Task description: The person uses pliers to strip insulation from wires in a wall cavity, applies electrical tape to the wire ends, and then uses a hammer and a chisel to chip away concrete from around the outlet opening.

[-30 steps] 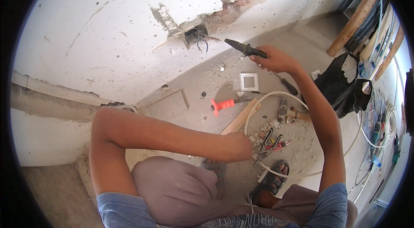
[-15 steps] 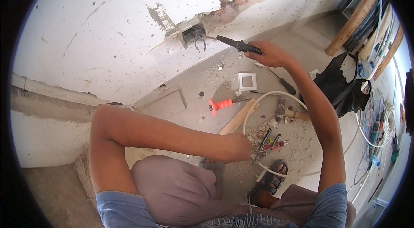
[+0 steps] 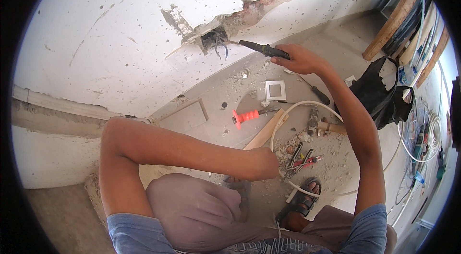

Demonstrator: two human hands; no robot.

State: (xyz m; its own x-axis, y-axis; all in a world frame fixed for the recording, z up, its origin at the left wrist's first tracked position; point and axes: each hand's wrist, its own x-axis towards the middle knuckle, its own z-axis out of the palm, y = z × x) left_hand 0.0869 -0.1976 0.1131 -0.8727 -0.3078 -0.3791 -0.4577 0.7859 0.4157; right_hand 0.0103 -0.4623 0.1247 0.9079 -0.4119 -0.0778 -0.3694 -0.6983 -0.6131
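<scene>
My right hand (image 3: 300, 58) is closed round a long black pen-shaped tool (image 3: 263, 48) whose exact kind I cannot make out. Its thin tip points into a broken-out wall box (image 3: 213, 39), where several loose wires (image 3: 221, 47) hang out. Low in front of my body, my left hand (image 3: 264, 163) is curled into a fist. The fingers face away, so whatever they may hold is hidden. Beside that fist run a white cable loop (image 3: 274, 131) and a wooden strip (image 3: 265, 131). Red-and-black pliers (image 3: 301, 162) lie on rubble just right of it.
On the floor are a chisel with an orange grip (image 3: 247, 116), a white square frame (image 3: 275, 90), a screwdriver (image 3: 320, 95) and a hammer (image 3: 326, 127). A black plastic bag (image 3: 384, 95) lies at the right, near leaning timber (image 3: 396, 18) and coiled cable (image 3: 433, 134).
The whole view has shifted very slightly. My right hand keeps the black tool at the wall box, and my left fist stays where it was.
</scene>
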